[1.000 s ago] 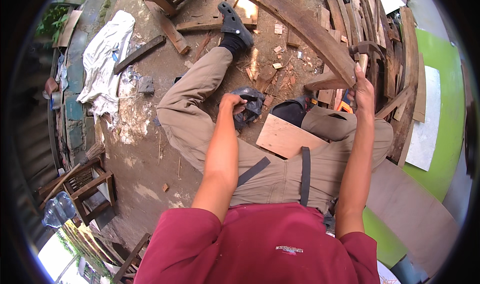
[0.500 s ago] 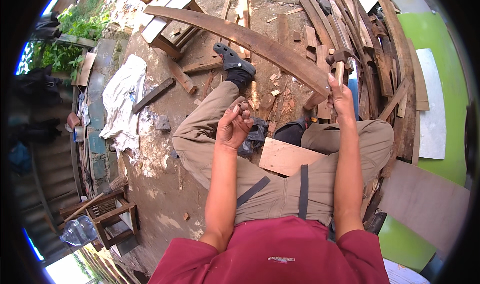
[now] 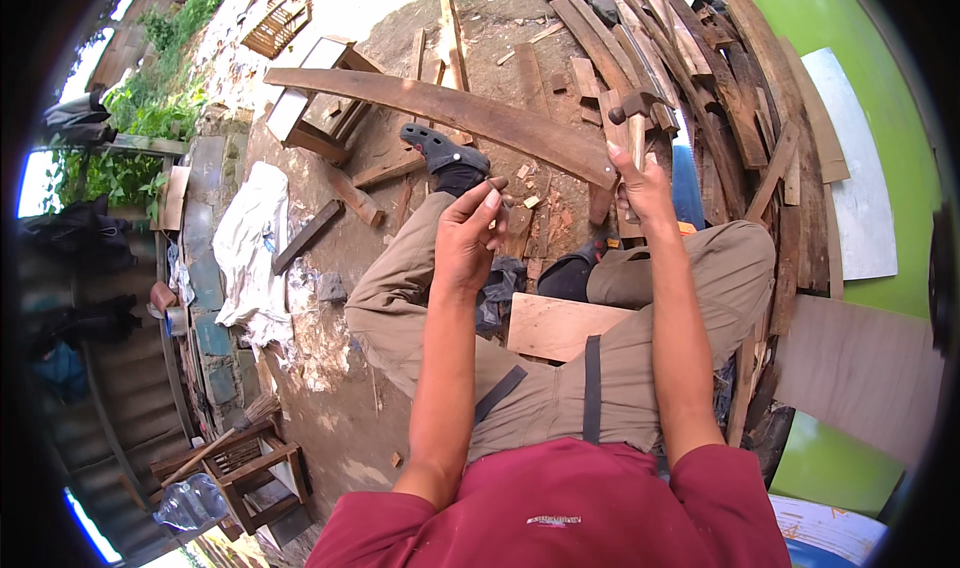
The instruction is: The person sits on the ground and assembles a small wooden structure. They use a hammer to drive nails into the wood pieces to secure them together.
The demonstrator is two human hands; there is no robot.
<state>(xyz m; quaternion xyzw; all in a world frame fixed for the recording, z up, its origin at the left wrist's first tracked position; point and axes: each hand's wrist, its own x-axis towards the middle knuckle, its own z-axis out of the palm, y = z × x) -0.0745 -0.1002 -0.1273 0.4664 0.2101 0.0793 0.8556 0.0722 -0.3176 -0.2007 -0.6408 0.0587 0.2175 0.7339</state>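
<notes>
A hammer [image 3: 636, 108] with a wooden handle stands upright in my right hand [image 3: 648, 190], its fingers wrapped round the handle. That hand is at the near right end of a long brown plank [image 3: 430, 108], which slants away to the far left. My left hand [image 3: 466, 236] is raised over my bent leg, short of the plank, fingertips pinched together. Whatever sits in that pinch is too small to make out. Between my legs lies a pale short board [image 3: 565, 326].
Stacked timber [image 3: 740, 118] lies at the right, beside a green sheet [image 3: 830, 58]. A saw with a blue part [image 3: 687, 183] rests near the hammer. A white cloth [image 3: 253, 243] and a dark wood offcut [image 3: 307, 236] lie left. A wooden stool frame [image 3: 265, 478] stands lower left.
My left hand has moved farther out toward the plank, its fingers now pinched forward. My right hand still grips the hammer by the plank's end. The whole view has shifted slightly.
</notes>
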